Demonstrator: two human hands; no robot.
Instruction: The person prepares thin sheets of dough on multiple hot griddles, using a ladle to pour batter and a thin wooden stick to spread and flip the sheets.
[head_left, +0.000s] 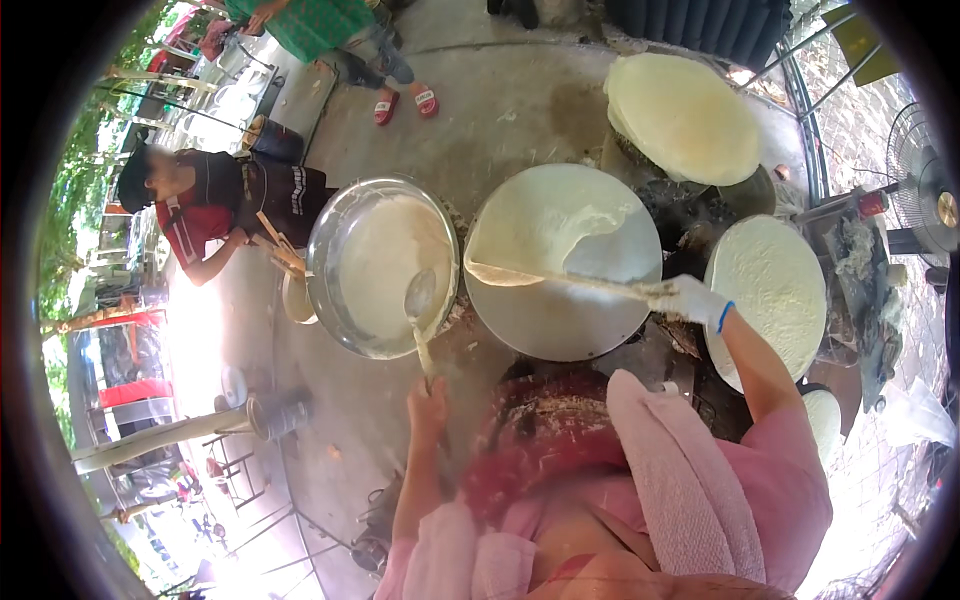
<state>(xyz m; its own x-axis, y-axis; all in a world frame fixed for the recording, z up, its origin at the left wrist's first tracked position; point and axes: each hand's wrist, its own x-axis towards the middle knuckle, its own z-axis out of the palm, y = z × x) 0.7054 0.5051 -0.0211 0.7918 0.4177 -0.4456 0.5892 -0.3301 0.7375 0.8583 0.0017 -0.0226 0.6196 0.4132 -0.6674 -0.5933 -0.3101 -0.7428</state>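
Observation:
My left hand (427, 409) grips the handle of a metal ladle (420, 292), whose bowl rests over the pale batter (379, 262) in a wide steel basin (322, 307). In a white glove, my right hand (686, 300) holds a long thin stick (585, 280) that reaches across a round metal griddle (555, 326). Along the stick's far part lies the edge of a thin pale sheet of batter (525, 217), which covers the far and left part of the griddle. Bare metal shows on its near and right side.
Finished-looking round sheets (682, 120) lie stacked beyond the griddle, with another pale round (769, 292) at its right. A fan (937, 195) stands far right. One person in an apron (281, 191) is beyond the basin; another in green (315, 30) stands farther back.

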